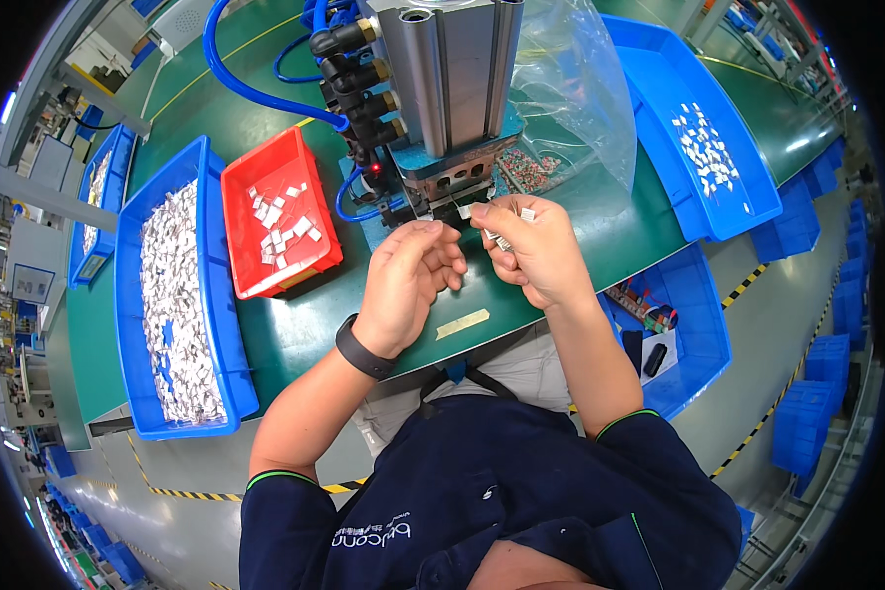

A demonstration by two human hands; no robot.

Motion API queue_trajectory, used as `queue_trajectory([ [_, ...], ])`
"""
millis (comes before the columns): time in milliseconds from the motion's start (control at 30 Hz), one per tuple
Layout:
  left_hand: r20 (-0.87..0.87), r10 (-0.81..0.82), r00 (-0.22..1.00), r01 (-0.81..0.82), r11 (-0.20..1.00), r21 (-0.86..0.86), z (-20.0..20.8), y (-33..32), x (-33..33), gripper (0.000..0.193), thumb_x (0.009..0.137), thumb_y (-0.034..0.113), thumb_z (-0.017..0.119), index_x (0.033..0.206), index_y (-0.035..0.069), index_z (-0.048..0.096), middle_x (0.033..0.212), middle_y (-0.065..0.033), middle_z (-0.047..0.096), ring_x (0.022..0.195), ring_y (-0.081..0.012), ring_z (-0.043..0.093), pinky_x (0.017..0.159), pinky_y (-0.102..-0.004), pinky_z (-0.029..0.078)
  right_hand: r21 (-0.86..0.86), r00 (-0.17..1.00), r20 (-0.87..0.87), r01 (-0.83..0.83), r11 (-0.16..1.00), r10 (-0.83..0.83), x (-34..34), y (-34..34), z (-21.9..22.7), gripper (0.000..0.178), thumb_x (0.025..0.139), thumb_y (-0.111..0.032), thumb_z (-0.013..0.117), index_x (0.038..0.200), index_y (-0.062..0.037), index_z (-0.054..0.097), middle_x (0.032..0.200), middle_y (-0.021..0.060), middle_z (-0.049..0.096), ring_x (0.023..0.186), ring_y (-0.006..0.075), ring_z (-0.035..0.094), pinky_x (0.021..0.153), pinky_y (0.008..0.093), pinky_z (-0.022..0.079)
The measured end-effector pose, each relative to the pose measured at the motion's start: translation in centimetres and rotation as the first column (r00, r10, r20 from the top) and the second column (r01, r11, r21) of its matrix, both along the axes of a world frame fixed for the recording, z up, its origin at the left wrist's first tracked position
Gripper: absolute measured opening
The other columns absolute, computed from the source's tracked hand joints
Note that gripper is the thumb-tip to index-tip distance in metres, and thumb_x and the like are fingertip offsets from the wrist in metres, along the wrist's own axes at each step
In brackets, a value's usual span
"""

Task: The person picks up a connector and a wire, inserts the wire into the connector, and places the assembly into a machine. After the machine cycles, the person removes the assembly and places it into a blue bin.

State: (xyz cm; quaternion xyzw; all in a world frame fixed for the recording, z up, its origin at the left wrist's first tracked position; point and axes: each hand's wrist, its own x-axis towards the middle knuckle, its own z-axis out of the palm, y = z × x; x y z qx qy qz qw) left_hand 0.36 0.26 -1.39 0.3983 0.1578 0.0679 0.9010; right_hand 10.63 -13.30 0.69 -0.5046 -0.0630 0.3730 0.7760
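Observation:
My right hand [539, 251] is closed round several small white plastic pieces, like connector housings. One piece [465, 211] sticks out from the thumb and forefinger at the front of a pneumatic press [452, 167]. Another white piece [527, 214] shows above the knuckles. My left hand [410, 285] is just left of it, palm turned inward. Its fingers are loosely curled with the thumb apart, and nothing shows in them. A dark band circles the left wrist. The press has a grey metal cylinder, black fittings and blue air hoses.
A red bin [283, 275] with some white pieces stands left of the press. Beside it, a long blue bin [221, 324] is heaped with them. At the right is a blue tray [747, 211] with more. Tape [462, 324] lies on the green table; a clear bag [600, 108] sits behind the press.

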Motion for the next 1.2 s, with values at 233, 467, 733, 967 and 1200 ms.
queue_trajectory([
  [233, -0.004, -0.006, 1.0, 0.006, 1.0, 0.006, 0.0, 0.0, 0.0, 0.023, 0.094, 0.022, 0.054, 0.097, 0.0, 0.059, 0.081, -0.0088, 0.059, 0.075, -0.0177, 0.058, 0.065, -0.0298, 0.047, -0.004, 1.0, -0.001, -0.002, 1.0, 0.002, 0.0, 0.0, 0.0, 0.018, 0.082, -0.012, 0.072, 0.082, 0.001, 0.059, 0.065, 0.0028, 0.055, 0.042, 0.0027, 0.042, 0.033, 0.0192, 0.026],
  [467, -0.001, 0.027, 1.0, -0.027, 0.999, 0.024, 0.0, -0.3, 0.2, 0.021, 0.093, 0.02, 0.06, 0.099, 0.001, 0.06, 0.08, -0.007, 0.06, 0.073, -0.0157, 0.058, 0.063, -0.0281, 0.046, 0.04, 0.997, 0.049, -0.065, 0.997, 0.063, -0.7, -0.6, -0.8, 0.016, 0.086, -0.011, 0.069, 0.085, 0.0019, 0.059, 0.064, 0.0016, 0.053, 0.046, 0.0023, 0.041, 0.036, 0.0177, 0.026],
  [733, 0.049, 0.061, 0.997, -0.066, 0.991, 0.115, -0.4, -0.4, -0.2, 0.017, 0.09, 0.014, 0.065, 0.101, 0.0, 0.063, 0.082, -0.004, 0.063, 0.072, -0.0117, 0.059, 0.062, -0.0242, 0.046, 0.008, 0.987, 0.088, -0.139, 0.99, 0.138, -1.6, -1.2, -1.3, 0.017, 0.088, -0.014, 0.069, 0.091, 0.0009, 0.061, 0.069, 0.002, 0.055, 0.049, 0.0017, 0.043, 0.038, 0.0164, 0.028],
  [967, 0.09, 0.026, 0.996, -0.04, 0.987, 0.156, -0.1, -0.6, -0.1, 0.018, 0.092, 0.014, 0.063, 0.103, 0.0, 0.063, 0.08, -0.0047, 0.062, 0.071, -0.012, 0.058, 0.062, -0.025, 0.046, 0.021, 0.99, 0.074, -0.125, 0.992, 0.123, -1.9, -1.5, -0.7, 0.02, 0.09, -0.018, 0.067, 0.09, 0.0011, 0.062, 0.071, 0.0016, 0.057, 0.047, 0.0009, 0.042, 0.039, 0.0168, 0.027],
  [1200, 0.083, 0.01, 0.997, -0.023, 0.986, 0.165, 0.2, -0.6, -0.7, 0.019, 0.095, 0.018, 0.056, 0.102, 0.001, 0.06, 0.078, -0.0054, 0.057, 0.072, -0.0162, 0.054, 0.062, -0.0294, 0.041, 0.041, 0.993, 0.078, -0.089, 0.995, 0.085, 2.2, -10.4, 4.9, 0.011, 0.087, -0.009, 0.064, 0.086, 0.0017, 0.063, 0.064, 0.0038, 0.056, 0.039, 0.0027, 0.036, 0.031, 0.019, 0.021],
])
